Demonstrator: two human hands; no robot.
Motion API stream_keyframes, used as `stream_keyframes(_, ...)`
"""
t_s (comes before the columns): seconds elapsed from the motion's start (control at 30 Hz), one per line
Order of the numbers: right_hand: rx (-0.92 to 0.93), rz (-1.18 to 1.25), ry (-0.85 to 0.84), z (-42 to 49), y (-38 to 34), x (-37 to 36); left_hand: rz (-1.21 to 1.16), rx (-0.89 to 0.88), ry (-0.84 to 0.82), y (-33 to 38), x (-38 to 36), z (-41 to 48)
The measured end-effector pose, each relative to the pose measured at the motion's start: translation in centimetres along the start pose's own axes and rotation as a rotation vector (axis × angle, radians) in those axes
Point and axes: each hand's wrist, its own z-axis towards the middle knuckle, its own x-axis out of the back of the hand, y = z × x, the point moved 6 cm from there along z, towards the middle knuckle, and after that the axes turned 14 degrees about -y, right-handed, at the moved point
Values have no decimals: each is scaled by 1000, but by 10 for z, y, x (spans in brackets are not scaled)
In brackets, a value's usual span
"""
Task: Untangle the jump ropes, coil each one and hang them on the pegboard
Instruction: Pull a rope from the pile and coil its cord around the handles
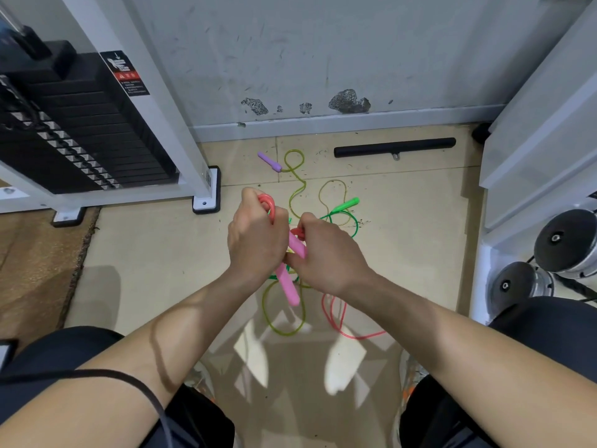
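Note:
My left hand grips a coiled loop of red rope above the floor. My right hand pinches the red rope where it meets a pink handle. A second pink handle hangs below my hands. More red rope trails on the floor at the lower right. A yellow-green rope with a purple handle lies on the tiles toward the wall. A green rope with a green handle lies to the right of my hands. The ropes cross under my hands.
A black weight stack in a white frame stands at the left. A black bar lies by the wall. Dumbbells and a white rack are at the right. A brown mat covers the floor at the left.

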Motion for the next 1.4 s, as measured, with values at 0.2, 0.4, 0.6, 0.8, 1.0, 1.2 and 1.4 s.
stream_keyframes(0.2, 19, -89, -103, -8, -10, -16, -181, 116, 43, -5, 3, 9)
stream_keyframes(0.4, -28, -141, 14, 0, 1, -11, -326, 174, -4, -7, -5, 8)
stream_keyframes(0.6, -110, -189, 102, 3, 10, -5, -466, 253, -130, -15, -10, 9)
stream_keyframes(0.8, -106, -304, 126, 5, 12, -8, -549, 301, -327, -24, -19, 12)
stream_keyframes(1.0, -69, -346, 133, 4, 10, -10, -168, 268, -211, -23, -9, 15)
stream_keyframes(1.2, -65, -374, 135, 4, 9, -10, -139, 302, -304, -22, -10, 12)
stream_keyframes(1.4, -56, -414, 138, 5, 9, -11, 48, 246, -322, -22, -11, 14)
